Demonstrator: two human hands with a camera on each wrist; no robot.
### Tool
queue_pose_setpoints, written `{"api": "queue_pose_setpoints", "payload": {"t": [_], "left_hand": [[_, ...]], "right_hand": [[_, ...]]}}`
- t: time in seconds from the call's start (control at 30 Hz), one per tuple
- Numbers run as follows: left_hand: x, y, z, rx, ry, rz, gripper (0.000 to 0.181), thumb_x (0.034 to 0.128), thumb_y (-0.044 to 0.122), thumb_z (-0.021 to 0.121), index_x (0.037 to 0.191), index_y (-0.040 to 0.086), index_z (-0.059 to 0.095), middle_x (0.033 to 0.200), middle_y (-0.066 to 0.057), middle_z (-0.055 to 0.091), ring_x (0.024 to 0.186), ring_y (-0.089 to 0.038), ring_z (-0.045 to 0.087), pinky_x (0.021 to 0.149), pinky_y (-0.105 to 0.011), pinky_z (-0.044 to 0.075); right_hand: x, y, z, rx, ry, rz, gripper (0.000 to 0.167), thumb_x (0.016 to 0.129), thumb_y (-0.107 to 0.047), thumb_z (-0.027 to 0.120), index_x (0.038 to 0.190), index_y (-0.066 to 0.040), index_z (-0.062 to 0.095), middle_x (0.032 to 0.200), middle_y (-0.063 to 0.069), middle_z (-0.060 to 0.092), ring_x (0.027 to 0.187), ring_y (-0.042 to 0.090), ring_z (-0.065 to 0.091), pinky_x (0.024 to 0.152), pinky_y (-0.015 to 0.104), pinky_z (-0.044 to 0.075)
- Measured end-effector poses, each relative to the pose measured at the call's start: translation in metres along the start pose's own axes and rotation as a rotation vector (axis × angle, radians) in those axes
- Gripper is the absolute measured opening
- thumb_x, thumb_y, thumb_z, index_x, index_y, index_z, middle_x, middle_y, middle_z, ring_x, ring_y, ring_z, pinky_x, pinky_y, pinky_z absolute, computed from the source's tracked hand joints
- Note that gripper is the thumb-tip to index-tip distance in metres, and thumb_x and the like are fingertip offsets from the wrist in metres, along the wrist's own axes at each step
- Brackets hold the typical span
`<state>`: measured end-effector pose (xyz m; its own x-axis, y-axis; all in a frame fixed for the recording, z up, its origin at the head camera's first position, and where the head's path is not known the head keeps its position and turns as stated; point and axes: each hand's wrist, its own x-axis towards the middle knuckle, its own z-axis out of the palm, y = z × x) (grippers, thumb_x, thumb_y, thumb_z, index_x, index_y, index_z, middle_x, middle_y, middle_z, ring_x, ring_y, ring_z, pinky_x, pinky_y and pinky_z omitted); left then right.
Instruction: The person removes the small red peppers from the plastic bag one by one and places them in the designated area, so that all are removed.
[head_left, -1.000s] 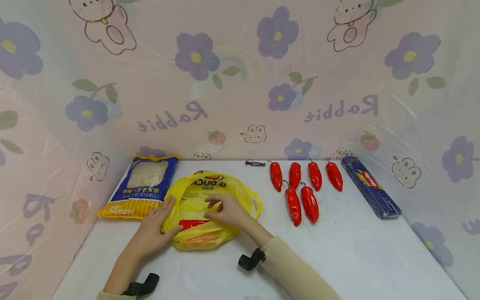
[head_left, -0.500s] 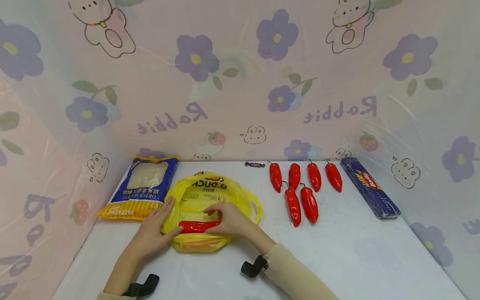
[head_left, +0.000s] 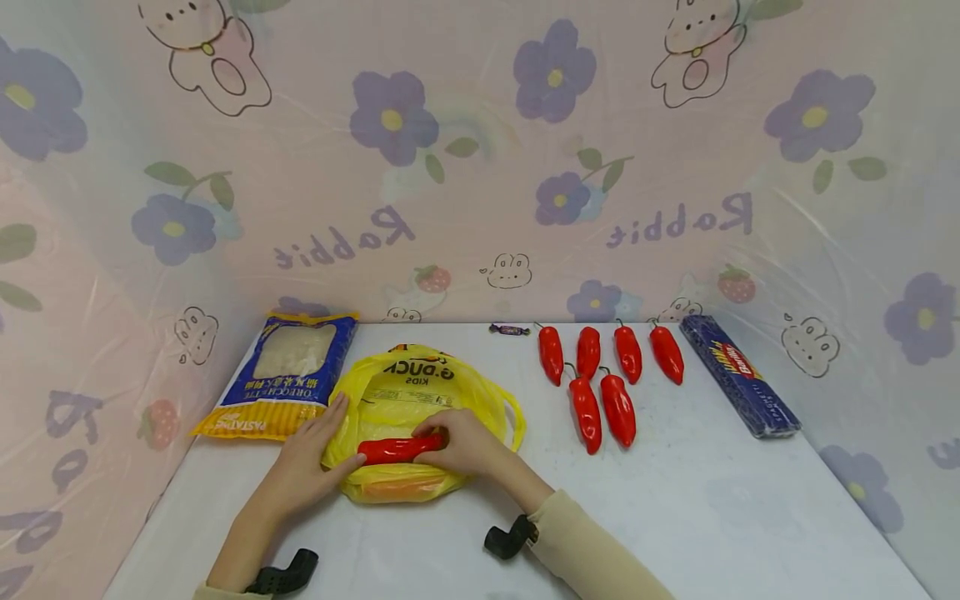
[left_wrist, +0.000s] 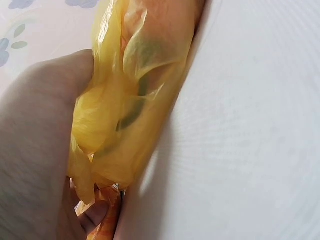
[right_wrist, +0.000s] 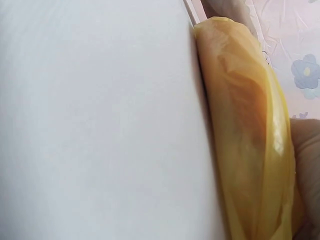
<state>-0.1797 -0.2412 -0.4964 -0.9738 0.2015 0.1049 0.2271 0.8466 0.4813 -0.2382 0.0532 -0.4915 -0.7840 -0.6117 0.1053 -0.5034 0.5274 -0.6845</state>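
Observation:
A yellow plastic bag (head_left: pixel 420 387) lies with its mouth spread toward me in the head view. Inside it is a red chili pepper (head_left: pixel 386 451), its right end pinched between the thumb and fingers of my right hand (head_left: pixel 468 446). My left hand (head_left: pixel 303 462) rests along the bag's left rim, fingers stretched out and thumb by the pepper's left end. An orange shape (head_left: pixel 403 489) shows through the near side of the bag. The left wrist view has the thumb beside the yellow plastic (left_wrist: pixel 105 115); in the right wrist view, the bag (right_wrist: pixel 245 140) hides most of the hand.
Several red peppers (head_left: pixel 585 412) lie right of the bag, with a small purple-wrapped candy (head_left: pixel 509 330) behind. A blue spaghetti pack (head_left: pixel 741 375) lies at the far right. The blue and yellow pasta bag (head_left: pixel 288 379) touches the left side of the work area.
My right hand has lowered into the bag's mouth and taken hold of the pepper, which now shows more fully and sits slightly tilted. The left hand has stayed in place.

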Motion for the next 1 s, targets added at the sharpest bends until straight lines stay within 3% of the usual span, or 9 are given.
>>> {"api": "queue_pose_setpoints", "payload": {"t": [0.6,0.87,1.0], "left_hand": [[0.000,-0.001,0.000,-0.004,-0.009,0.002,0.097,0.0986,0.067,0.062,0.172,0.023,0.016,0.176,-0.011,0.023,0.153,-0.056,0.029,0.119,-0.080,0.018],[0.000,0.003,-0.001,0.012,-0.006,0.013,0.097,0.0987,0.066,0.062,0.172,0.019,0.019,0.176,-0.012,0.024,0.153,-0.055,0.030,0.118,-0.080,0.020],[0.000,0.005,-0.002,0.016,0.001,0.023,0.096,0.0988,0.065,0.063,0.171,0.018,0.021,0.176,-0.013,0.025,0.152,-0.056,0.031,0.117,-0.081,0.021]], "right_hand": [[0.001,-0.003,-0.005,-0.013,0.042,-0.010,0.025,0.092,-0.031,0.085,0.114,-0.019,0.080,0.107,-0.012,0.075,0.092,0.006,0.057,0.081,0.020,0.051],[0.000,-0.005,-0.012,-0.026,0.067,0.003,0.024,0.096,-0.029,0.082,0.117,-0.019,0.080,0.115,-0.010,0.077,0.103,0.007,0.062,0.096,0.027,0.054],[-0.001,-0.005,-0.015,-0.045,0.085,-0.012,0.024,0.096,-0.028,0.082,0.118,-0.019,0.080,0.115,-0.008,0.077,0.100,0.008,0.061,0.093,0.027,0.054]]}}
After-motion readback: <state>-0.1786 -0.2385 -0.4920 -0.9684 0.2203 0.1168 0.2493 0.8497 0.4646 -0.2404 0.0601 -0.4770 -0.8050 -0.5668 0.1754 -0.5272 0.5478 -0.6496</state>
